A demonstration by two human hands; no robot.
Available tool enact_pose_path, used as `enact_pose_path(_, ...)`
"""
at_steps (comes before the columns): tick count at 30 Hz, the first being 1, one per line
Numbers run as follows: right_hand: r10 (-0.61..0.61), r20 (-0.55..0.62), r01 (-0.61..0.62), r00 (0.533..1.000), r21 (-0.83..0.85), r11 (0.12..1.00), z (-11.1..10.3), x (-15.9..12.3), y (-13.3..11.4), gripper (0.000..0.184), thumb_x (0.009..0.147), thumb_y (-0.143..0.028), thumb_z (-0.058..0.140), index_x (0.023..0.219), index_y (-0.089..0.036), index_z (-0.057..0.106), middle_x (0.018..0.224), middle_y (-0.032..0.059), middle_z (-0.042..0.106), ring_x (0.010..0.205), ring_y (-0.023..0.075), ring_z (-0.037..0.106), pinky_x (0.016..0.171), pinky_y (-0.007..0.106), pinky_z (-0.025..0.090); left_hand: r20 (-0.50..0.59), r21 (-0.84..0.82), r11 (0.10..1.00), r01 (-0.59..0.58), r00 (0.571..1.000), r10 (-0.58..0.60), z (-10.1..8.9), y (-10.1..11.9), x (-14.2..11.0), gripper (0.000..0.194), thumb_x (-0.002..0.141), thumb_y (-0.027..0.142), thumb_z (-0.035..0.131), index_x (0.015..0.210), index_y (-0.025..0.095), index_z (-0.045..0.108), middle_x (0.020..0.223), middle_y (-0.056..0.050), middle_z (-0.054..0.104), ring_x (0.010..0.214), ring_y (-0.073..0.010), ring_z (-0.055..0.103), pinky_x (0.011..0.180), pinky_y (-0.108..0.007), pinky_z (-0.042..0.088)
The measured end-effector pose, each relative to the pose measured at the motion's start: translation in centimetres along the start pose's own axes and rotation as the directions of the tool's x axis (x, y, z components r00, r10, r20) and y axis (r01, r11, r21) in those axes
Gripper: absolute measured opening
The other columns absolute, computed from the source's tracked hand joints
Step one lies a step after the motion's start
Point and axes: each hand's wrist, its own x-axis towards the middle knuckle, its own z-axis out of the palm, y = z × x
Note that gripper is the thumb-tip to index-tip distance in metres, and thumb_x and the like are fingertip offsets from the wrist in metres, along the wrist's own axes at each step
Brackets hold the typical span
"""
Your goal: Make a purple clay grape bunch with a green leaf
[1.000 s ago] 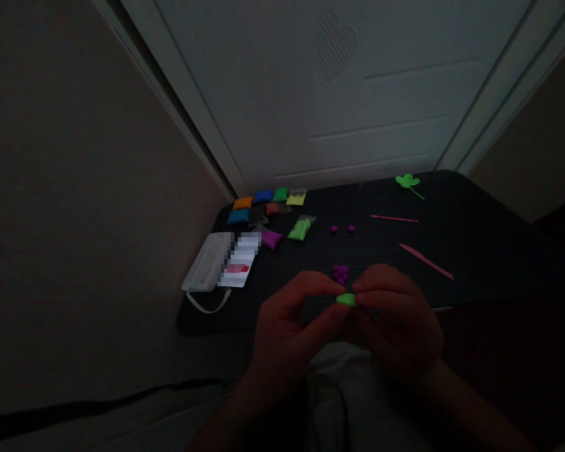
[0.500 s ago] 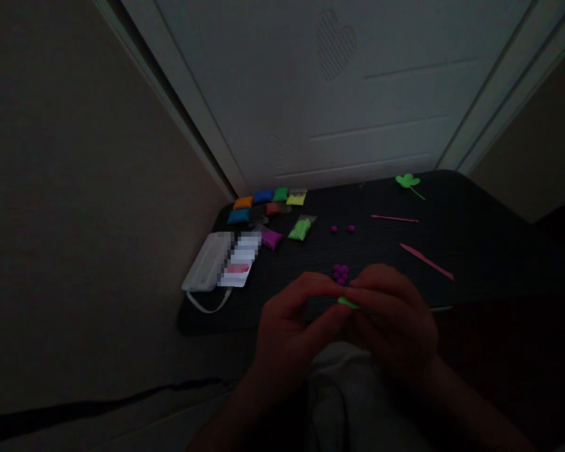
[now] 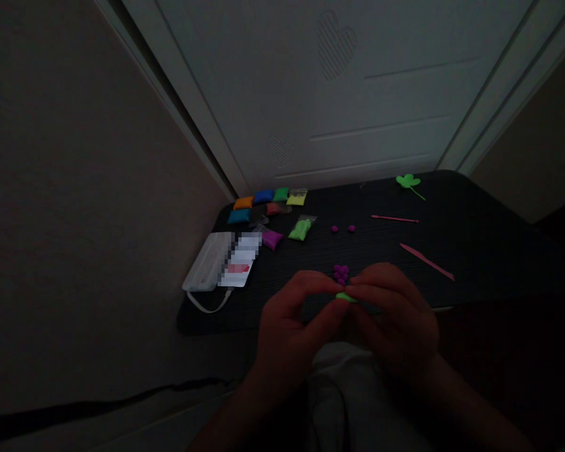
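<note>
Between the fingertips of my left hand (image 3: 294, 320) and my right hand (image 3: 395, 314) is a small piece of bright green clay (image 3: 345, 297), pinched from both sides. Much of it is covered by the fingers. Just beyond the fingertips a cluster of purple clay balls (image 3: 341, 273) lies on the dark table, partly hidden by my hands. Farther back sit two loose purple clay balls (image 3: 334, 229). A green clay leaf shape with a thin stem (image 3: 408, 181) rests at the far right.
Several clay packets (image 3: 263, 196) lie at the back left, with a light green packet (image 3: 301, 229) nearer. A phone (image 3: 240, 260) with a white cable sits beside a clear plastic case (image 3: 209, 261). On the right are a pink thin tool (image 3: 394, 218) and a pink clay knife (image 3: 426, 261).
The green clay has shifted slightly up and left between my fingertips, and its visible outline has changed a little. Both hands have otherwise hardly moved.
</note>
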Motion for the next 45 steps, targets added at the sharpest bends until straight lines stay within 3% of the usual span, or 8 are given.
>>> enact_pose_path(13,0.035,0.026,-0.035,0.999,-0.014,0.999,0.3,-0.5,0.5,0.032,0.070,-0.010,0.060,0.098,-0.023,0.056,0.087,0.0027,0.059,0.081,0.0161,0.056,0.069,0.032,0.048,0.010,0.039,0.997,0.070,0.997,-0.071,0.1,-0.2,0.1,0.010,0.074,0.022,0.056,0.081,0.019,0.061,0.084,-0.002,0.063,0.079,-0.0147,0.059,0.072,-0.026,0.046)
enact_pose_path(24,0.047,0.029,-0.046,0.999,-0.030,0.999,0.7,-1.0,1.2,0.029,0.071,-0.011,0.058,0.098,-0.023,0.057,0.087,0.0027,0.060,0.081,0.0161,0.056,0.068,0.033,0.048,-0.016,0.074,0.995,0.061,0.998,-0.060,0.4,-0.6,0.5,0.010,0.075,0.023,0.054,0.081,0.019,0.061,0.082,-0.002,0.063,0.078,-0.0141,0.058,0.073,-0.028,0.046)
enact_pose_path(29,0.128,-0.001,-0.128,0.992,-0.042,0.991,1.1,-1.1,2.0,0.021,0.073,-0.014,0.057,0.092,-0.021,0.059,0.085,0.0039,0.060,0.080,0.0160,0.057,0.068,0.032,0.048,0.006,0.101,0.992,0.074,0.997,-0.075,0.7,-1.2,1.0,0.015,0.078,0.027,0.051,0.086,0.019,0.060,0.085,-0.002,0.064,0.081,-0.0146,0.058,0.074,-0.028,0.045)
enact_pose_path(32,0.231,-0.032,-0.233,0.972,-0.071,0.970,1.0,-1.5,3.1,0.014,0.076,-0.018,0.055,0.089,-0.020,0.060,0.084,0.0039,0.061,0.079,0.0159,0.058,0.069,0.032,0.048,-0.010,0.230,0.972,0.044,0.999,-0.043,0.5,-2.9,2.3,0.024,0.080,0.031,0.047,0.098,0.019,0.057,0.095,-0.005,0.062,0.087,-0.0166,0.057,0.077,-0.031,0.045)
enact_pose_path(34,0.297,-0.037,-0.299,0.954,-0.088,0.950,0.6,-2.0,4.3,0.012,0.077,-0.022,0.055,0.088,-0.020,0.060,0.086,0.0043,0.061,0.080,0.0162,0.058,0.070,0.032,0.049,-0.099,0.449,0.893,0.020,0.995,0.027,-0.2,-4.6,3.6,0.030,0.080,0.033,0.046,0.106,0.019,0.053,0.104,-0.006,0.058,0.095,-0.0190,0.054,0.083,-0.035,0.042)
enact_pose_path(38,0.392,-0.026,-0.392,0.920,-0.145,0.909,-0.8,-3.6,7.3,0.014,0.079,-0.028,0.054,0.089,-0.020,0.060,0.090,0.0050,0.061,0.085,0.0181,0.058,0.076,0.036,0.048,-0.134,0.842,0.537,0.054,0.985,0.111,-2.3,-8.0,6.2,0.036,0.083,0.034,0.038,0.112,0.016,0.051,0.112,-0.011,0.053,0.106,-0.0229,0.045,0.093,-0.039,0.033)
enact_pose_path(41,0.486,0.000,-0.478,0.874,-0.176,0.860,-1.7,-4.7,8.8,0.016,0.080,-0.031,0.052,0.088,-0.019,0.060,0.089,0.0053,0.061,0.084,0.0184,0.059,0.074,0.035,0.049,-0.131,0.933,0.344,0.102,0.990,0.061,-3.3,-9.9,7.5,0.041,0.083,0.036,0.037,0.118,0.017,0.047,0.120,-0.012,0.048,0.111,-0.0251,0.042,0.092,-0.040,0.032)
enact_pose_path(45,0.528,-0.024,-0.522,0.849,-0.191,0.831,-2.2,-5.2,9.1,0.020,0.080,-0.035,0.051,0.087,-0.019,0.061,0.088,0.0052,0.063,0.080,0.0184,0.061,0.068,0.031,0.051,-0.100,0.962,0.252,0.101,0.995,-0.017,-3.3,-11.6,8.5,0.050,0.079,0.048,0.038,0.120,0.021,0.045,0.125,-0.012,0.044,0.117,-0.0293,0.035,0.091,-0.044,0.030)
